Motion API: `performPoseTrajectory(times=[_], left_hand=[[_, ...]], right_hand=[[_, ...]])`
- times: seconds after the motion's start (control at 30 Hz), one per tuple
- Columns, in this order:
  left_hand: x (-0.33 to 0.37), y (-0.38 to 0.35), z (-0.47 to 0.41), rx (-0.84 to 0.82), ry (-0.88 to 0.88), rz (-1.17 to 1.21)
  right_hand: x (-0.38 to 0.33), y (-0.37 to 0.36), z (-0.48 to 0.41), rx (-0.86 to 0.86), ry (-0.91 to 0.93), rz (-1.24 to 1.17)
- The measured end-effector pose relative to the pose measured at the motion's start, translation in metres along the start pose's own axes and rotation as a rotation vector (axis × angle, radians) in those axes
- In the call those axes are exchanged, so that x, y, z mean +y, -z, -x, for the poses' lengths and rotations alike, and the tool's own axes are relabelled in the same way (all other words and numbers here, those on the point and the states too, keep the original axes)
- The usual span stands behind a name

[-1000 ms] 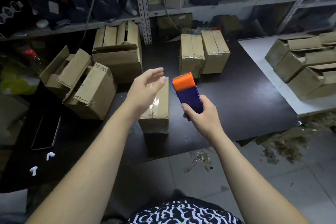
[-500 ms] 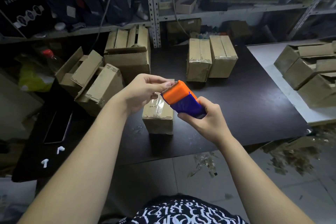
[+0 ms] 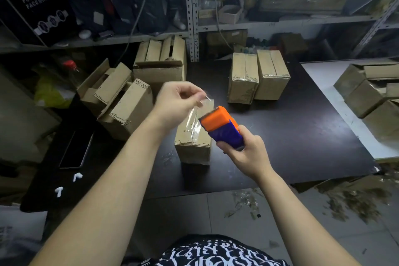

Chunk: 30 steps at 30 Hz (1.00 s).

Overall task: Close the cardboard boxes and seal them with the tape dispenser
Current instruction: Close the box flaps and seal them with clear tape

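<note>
My right hand (image 3: 246,153) grips the purple body of an orange-and-purple tape dispenser (image 3: 222,125) above a closed cardboard box (image 3: 192,142) on the black table (image 3: 291,136). My left hand (image 3: 174,103) pinches the free end of clear tape (image 3: 194,114), drawn up and left from the dispenser's orange head. The box below has glossy tape along its top seam. Two taped boxes (image 3: 258,77) stand together farther back.
Open-flapped boxes (image 3: 121,99) lie piled at the left, with another open box (image 3: 162,67) behind them. More open boxes (image 3: 371,90) sit on a white surface at the right. A phone (image 3: 76,149) and two white earbuds (image 3: 68,183) lie near the left table edge. Shelving stands behind.
My left hand went from open above the box to the dispenser's head, took the tape end and has pulled it out up and left. The dispenser tilted leftward.
</note>
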<state>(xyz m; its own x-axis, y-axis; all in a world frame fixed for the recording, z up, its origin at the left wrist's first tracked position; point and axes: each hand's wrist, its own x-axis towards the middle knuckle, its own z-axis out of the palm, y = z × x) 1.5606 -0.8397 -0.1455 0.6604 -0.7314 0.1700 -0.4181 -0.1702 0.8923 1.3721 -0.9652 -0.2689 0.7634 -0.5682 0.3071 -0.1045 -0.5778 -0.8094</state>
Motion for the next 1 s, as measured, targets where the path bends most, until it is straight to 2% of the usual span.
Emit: performPoseTrajectory(times=[0.07,0.2,0.33,0.57,0.67,0.77,0.83,0.93,1.0], left_hand=[[0.005,0.019,-0.008,0.11,-0.007,0.029],[0.017,0.041,-0.016,0.079,-0.071,-0.117],[0.015,0.036,-0.016,0.137,-0.056,-0.083],[0.019,0.033,-0.015,0.138,-0.06,-0.083],[0.025,0.029,-0.008,0.048,-0.142,-0.113],[0.031,0.02,0.0,-0.053,-0.268,-0.121],[0.026,0.007,0.003,-0.099,-0.323,-0.102],[0.018,-0.017,0.014,-0.147,-0.303,-0.079],[0.018,-0.023,0.022,-0.105,-0.272,0.016]], right_hand=[[0.02,0.003,0.011,0.014,-0.086,0.041],[0.044,0.005,0.024,0.002,-0.163,0.072],[0.044,0.001,0.023,-0.027,-0.175,0.079],[0.048,0.0,0.028,-0.059,-0.161,0.106],[0.051,0.002,0.028,-0.014,-0.206,0.092],[0.045,0.002,0.025,0.026,-0.345,-0.001],[0.035,0.0,0.02,0.026,-0.46,-0.208],[0.025,0.002,0.002,0.081,-0.634,-0.426],[0.033,0.002,-0.009,0.202,-0.874,-0.499]])
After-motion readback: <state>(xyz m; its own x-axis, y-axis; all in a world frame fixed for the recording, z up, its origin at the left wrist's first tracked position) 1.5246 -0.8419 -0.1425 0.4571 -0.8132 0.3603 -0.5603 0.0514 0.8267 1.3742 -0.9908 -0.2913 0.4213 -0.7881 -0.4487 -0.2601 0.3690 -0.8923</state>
